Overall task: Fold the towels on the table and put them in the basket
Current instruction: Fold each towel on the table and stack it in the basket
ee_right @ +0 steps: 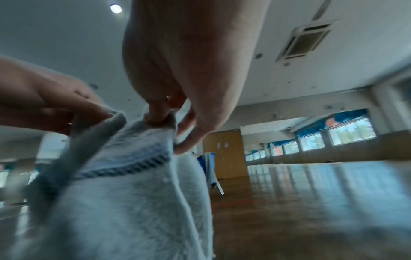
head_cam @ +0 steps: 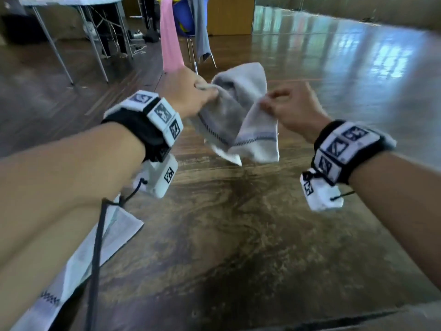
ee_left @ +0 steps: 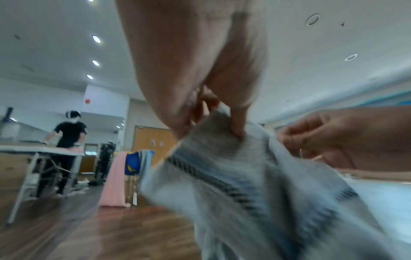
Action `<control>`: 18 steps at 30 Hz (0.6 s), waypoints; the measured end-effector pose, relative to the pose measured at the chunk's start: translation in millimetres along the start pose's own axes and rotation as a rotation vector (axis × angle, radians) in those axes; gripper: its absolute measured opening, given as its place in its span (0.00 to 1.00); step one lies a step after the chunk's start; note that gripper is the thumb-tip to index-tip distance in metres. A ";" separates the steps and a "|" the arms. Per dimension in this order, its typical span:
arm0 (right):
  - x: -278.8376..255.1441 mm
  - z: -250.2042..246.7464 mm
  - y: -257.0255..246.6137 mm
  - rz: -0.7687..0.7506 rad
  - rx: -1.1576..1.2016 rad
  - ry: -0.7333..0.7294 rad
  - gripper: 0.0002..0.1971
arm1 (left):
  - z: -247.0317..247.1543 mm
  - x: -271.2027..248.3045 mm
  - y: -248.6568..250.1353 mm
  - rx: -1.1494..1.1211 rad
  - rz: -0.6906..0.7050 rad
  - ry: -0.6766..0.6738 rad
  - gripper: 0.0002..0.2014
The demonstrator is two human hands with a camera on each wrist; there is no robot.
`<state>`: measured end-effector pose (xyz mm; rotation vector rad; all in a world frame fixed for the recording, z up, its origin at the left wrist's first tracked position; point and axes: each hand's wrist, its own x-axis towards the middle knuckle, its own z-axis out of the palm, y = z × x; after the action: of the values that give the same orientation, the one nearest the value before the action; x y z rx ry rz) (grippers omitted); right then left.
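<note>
Grey terry cloth, bunched and twisted, hangs in the air between both hands above the brown table (head_cam: 238, 235). That is the grey towel (head_cam: 238, 115), at about 12 o'clock in my head view, clear of the tabletop.

My worry is the grip. I judge the right hand (head_cam: 293, 108) has only a fingertip pinch on one corner, and a sharp shake to open the cloth could tear that corner free, leaving the towel dangling from one side. The twist in the middle is the second risk: if I lay it down like this, the fold will come out crooked. A second, white towel (head_cam: 100, 242) lies flat at 7 o'clock, under the left forearm, where the dangling black cord (head_cam: 95, 259) could snag it. I cannot see the basket, so I cannot judge the way to it.

Now the pose. The left hand (head_cam: 188, 91) sits at 11 o'clock, knuckles up, fingers curled around a gathered edge, thumb pressing in on the left wrist view. The right hand is at 1 o'clock, fingers (ee_right: 155, 114) pinching the corner from above, wrist cocked. The hands sit near each other.
</note>
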<state>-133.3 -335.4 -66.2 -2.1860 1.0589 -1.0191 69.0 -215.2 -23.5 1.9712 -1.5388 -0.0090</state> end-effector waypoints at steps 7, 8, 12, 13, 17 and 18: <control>28.4 -39.4 26.6 0.257 -0.077 0.292 0.11 | -13.4 14.2 -40.3 -0.280 -0.258 0.071 0.09; 27.9 -38.5 29.9 0.267 -0.029 0.290 0.14 | -10.5 11.7 -44.4 -0.424 -0.317 0.043 0.08; 28.2 -27.1 37.7 0.285 0.166 0.244 0.12 | 7.4 11.0 -53.7 -0.662 -0.359 0.081 0.04; 29.4 -24.3 38.7 0.300 0.202 0.244 0.11 | 11.5 11.7 -55.3 -0.682 -0.363 0.089 0.05; 37.6 -18.5 41.4 0.258 0.171 0.295 0.11 | 18.9 9.4 -57.9 -0.588 -0.213 0.250 0.14; 36.6 -17.7 40.5 0.210 0.162 0.301 0.10 | 19.4 6.3 -58.6 -0.498 -0.149 0.310 0.16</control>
<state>-149.8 -390.3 -69.0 -1.7872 1.2600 -1.3118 114.8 -222.8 -64.6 1.5945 -1.0640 -0.1301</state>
